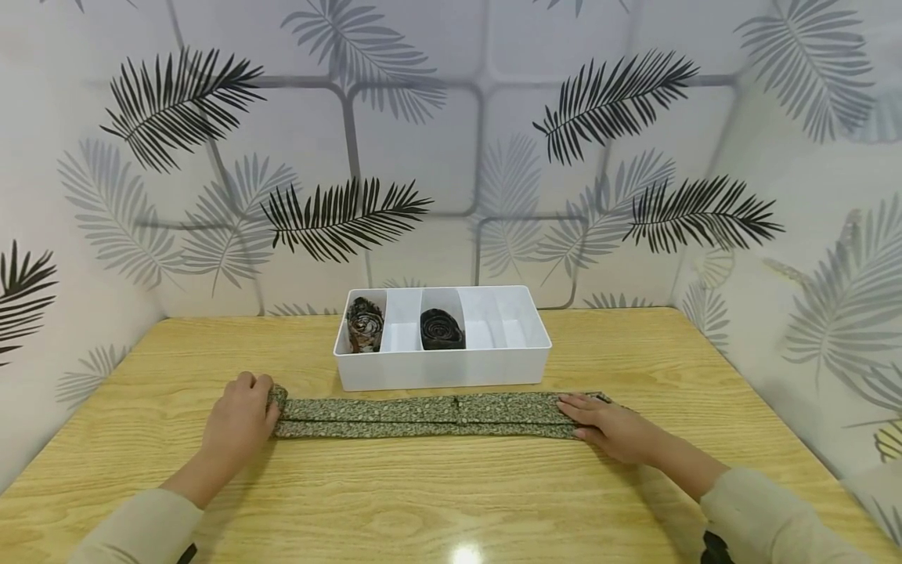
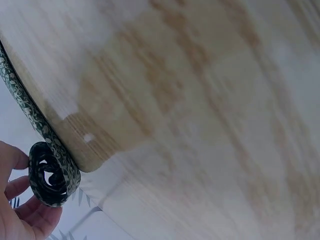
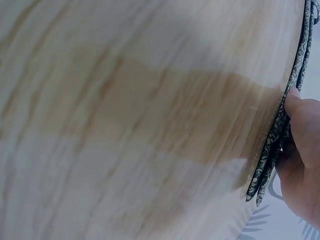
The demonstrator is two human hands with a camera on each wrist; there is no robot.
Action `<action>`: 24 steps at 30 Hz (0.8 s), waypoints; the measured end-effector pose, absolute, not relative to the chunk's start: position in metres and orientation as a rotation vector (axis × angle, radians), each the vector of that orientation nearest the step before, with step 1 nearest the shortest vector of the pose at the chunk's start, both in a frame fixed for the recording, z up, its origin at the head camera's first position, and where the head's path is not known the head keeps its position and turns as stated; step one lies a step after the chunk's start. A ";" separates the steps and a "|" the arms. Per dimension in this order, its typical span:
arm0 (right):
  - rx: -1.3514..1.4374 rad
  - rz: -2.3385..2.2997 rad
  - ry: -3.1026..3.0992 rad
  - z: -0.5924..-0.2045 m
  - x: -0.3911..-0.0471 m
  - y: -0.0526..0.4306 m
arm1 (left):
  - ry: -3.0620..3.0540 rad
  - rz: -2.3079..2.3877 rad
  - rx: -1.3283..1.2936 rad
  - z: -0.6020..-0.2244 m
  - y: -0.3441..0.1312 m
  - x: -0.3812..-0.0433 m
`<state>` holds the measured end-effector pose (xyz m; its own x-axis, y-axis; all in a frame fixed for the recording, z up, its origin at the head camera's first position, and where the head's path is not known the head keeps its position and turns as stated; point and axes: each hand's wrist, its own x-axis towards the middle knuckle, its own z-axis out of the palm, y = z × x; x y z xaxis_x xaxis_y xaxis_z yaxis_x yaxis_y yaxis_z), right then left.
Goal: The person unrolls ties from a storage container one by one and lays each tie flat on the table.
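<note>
A long, flat green floral necktie (image 1: 423, 413) lies across the table in the head view, with a dark lengthwise line along it. Its left end is wound into a small roll (image 2: 50, 175), and the open coil shows in the left wrist view. My left hand (image 1: 239, 415) holds that roll between curled fingers and thumb. At the other end my right hand (image 1: 616, 427) rests on the cloth with fingers extended. In the right wrist view the necktie (image 3: 272, 145) shows two layers edge-on under the right hand (image 3: 302, 150).
Behind the necktie stands a white divided box (image 1: 444, 370). A brown patterned roll (image 1: 365, 325) fills its leftmost compartment, and a black rolled cloth (image 1: 441, 329) sits in a middle one. The wooden table (image 1: 437, 493) meets a leaf-patterned wall (image 1: 416, 188) at the back.
</note>
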<state>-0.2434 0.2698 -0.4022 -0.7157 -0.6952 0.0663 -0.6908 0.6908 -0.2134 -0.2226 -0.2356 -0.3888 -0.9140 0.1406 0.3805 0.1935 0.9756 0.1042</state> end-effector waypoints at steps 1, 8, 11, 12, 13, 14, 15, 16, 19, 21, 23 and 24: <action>-1.169 -0.348 2.870 -0.403 -0.243 0.270 | -2.743 -0.196 -0.239 -0.389 -0.236 -0.223; -1.212 -0.340 2.891 -0.405 -0.245 0.274 | -2.739 -0.168 -0.230 -0.390 -0.238 -0.223; -1.228 -0.340 2.896 -0.405 -0.244 0.274 | -2.752 -0.165 -0.225 -0.390 -0.239 -0.224; -1.232 -0.343 2.894 -0.405 -0.244 0.274 | -2.758 -0.161 -0.222 -0.390 -0.240 -0.224; -1.241 -0.343 2.898 -0.405 -0.244 0.274 | -2.766 -0.163 -0.219 -0.390 -0.240 -0.224; -1.249 -0.342 2.902 -0.405 -0.244 0.274 | -2.771 -0.169 -0.216 -0.390 -0.241 -0.224; -1.252 -0.340 2.904 -0.405 -0.244 0.274 | -2.778 -0.179 -0.213 -0.390 -0.242 -0.224; -1.248 -0.343 2.904 -0.405 -0.244 0.274 | -2.784 -0.188 -0.208 -0.389 -0.243 -0.225; -1.255 -0.344 2.914 -0.405 -0.244 0.274 | -2.795 -0.223 -0.202 -0.389 -0.245 -0.225; -1.261 -0.344 2.914 -0.406 -0.244 0.274 | -2.798 -0.226 -0.202 -0.389 -0.247 -0.225; -1.266 -0.341 2.920 -0.406 -0.244 0.274 | -2.795 -0.211 -0.204 -0.389 -0.249 -0.225; -1.260 -0.346 2.919 -0.406 -0.244 0.274 | -2.792 -0.196 -0.206 -0.389 -0.250 -0.225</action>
